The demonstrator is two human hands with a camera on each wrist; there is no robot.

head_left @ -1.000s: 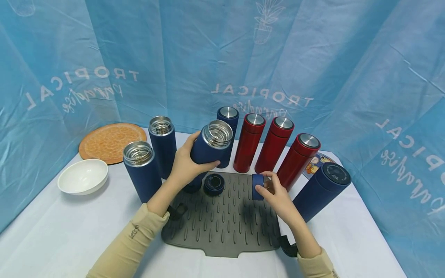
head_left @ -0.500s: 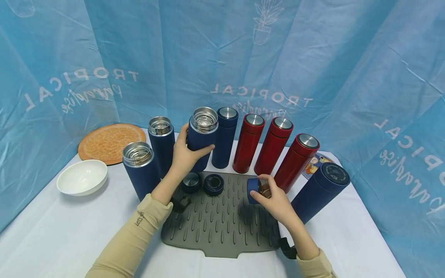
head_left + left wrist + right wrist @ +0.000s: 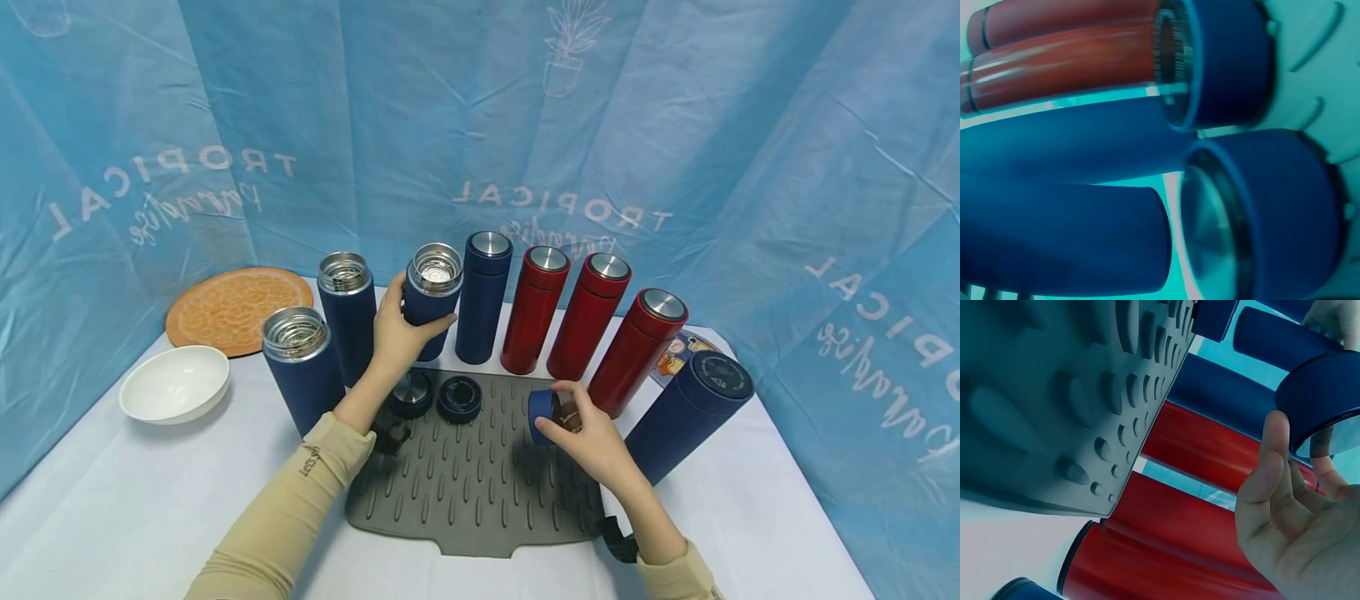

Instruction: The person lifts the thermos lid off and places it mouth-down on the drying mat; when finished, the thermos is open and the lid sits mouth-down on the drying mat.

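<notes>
My left hand (image 3: 399, 332) grips an uncapped blue thermos (image 3: 429, 307) with a steel neck and a strainer inside. In the left wrist view, the bottom end of this thermos (image 3: 1116, 240) shows; whether it touches the table I cannot tell. Over the right part of the grey ridged mat (image 3: 472, 492), my right hand (image 3: 592, 433) holds a blue thermos lid (image 3: 540, 417) on its side, thumb and fingers around it. The right wrist view shows the same lid (image 3: 1319, 394) close up. Two more lids rest on the mat: one steel-topped (image 3: 411, 393), one dark-faced (image 3: 460, 398).
Two uncapped blue thermoses (image 3: 303, 371) (image 3: 348, 308) stand left of my left arm. A capped blue thermos (image 3: 483, 304) and several red ones (image 3: 536, 312) line the back. Another blue bottle (image 3: 686, 417) stands right. A white bowl (image 3: 176, 387) and an orange round mat (image 3: 236, 308) lie left.
My left hand has carried the uncapped thermos left and back, from over the mat to beside the capped blue one. The right hand with its lid has shifted slightly left and down.
</notes>
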